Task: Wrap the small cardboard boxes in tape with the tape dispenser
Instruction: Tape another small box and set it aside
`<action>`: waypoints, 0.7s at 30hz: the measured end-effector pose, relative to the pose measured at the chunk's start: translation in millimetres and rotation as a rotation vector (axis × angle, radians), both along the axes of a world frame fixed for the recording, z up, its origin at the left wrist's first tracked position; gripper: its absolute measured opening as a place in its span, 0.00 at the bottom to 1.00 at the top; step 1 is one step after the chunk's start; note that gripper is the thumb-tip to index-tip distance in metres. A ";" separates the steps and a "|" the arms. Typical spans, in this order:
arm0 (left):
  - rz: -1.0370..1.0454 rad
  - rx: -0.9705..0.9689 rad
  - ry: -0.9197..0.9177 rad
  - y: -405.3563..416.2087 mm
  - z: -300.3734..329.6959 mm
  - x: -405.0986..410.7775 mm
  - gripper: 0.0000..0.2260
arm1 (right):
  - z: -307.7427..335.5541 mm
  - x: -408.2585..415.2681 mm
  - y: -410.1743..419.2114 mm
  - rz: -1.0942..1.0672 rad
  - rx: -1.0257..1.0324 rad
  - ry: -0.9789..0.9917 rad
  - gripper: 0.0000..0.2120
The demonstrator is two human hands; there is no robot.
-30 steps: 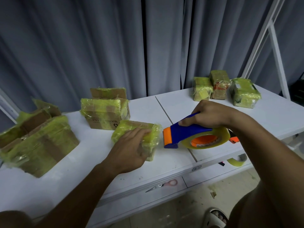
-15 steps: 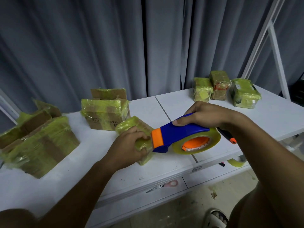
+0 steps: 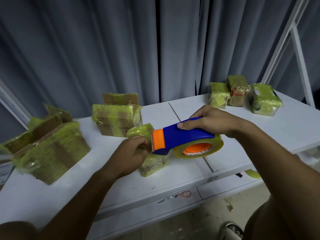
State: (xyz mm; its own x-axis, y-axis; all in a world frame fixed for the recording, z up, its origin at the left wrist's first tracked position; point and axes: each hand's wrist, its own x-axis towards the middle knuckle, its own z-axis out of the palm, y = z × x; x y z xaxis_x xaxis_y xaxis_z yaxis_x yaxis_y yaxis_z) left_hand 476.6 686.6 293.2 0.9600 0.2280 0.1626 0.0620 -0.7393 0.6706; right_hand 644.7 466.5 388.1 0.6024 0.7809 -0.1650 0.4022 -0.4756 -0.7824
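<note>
A small cardboard box (image 3: 152,163) covered in yellowish tape stands tilted on the white table (image 3: 173,181), near its middle. My left hand (image 3: 133,153) grips the box at its left side, fingers pinched near the dispenser's toothed edge. My right hand (image 3: 213,121) holds the blue handle of the tape dispenser (image 3: 183,137), whose orange head touches the top of the box. Its roll of clear tape (image 3: 199,148) hangs just right of the box.
Three taped small boxes (image 3: 242,94) sit at the back right. A larger taped carton (image 3: 117,116) stands behind the box, and an open one (image 3: 46,146) lies at the left. Scissors (image 3: 176,196) rest on a ledge under the table front. Grey curtains hang behind.
The box went from lying flat to tilted up on end in my left hand. My right hand carried the dispenser left until its orange head met the box.
</note>
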 end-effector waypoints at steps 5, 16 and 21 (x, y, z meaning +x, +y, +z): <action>0.028 -0.413 0.035 -15.0 21.0 -0.3 0.10 | -0.4 -2.0 7.5 -0.001 0.034 0.006 0.18; 0.201 -0.612 0.096 -14.5 27.3 -2.6 0.07 | -0.4 -5.6 14.3 0.007 0.072 0.010 0.22; 0.246 -0.607 0.170 -15.0 30.0 -9.4 0.07 | -0.9 -6.3 13.7 0.019 0.075 0.005 0.20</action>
State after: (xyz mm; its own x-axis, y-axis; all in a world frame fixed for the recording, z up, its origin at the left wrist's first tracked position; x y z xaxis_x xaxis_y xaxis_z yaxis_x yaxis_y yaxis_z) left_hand 467.3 671.6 323.2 0.8692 0.4464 -0.2125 0.3220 -0.1851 0.9285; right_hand 638.4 480.2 387.2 0.5865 0.8027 -0.1086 0.4063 -0.4075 -0.8179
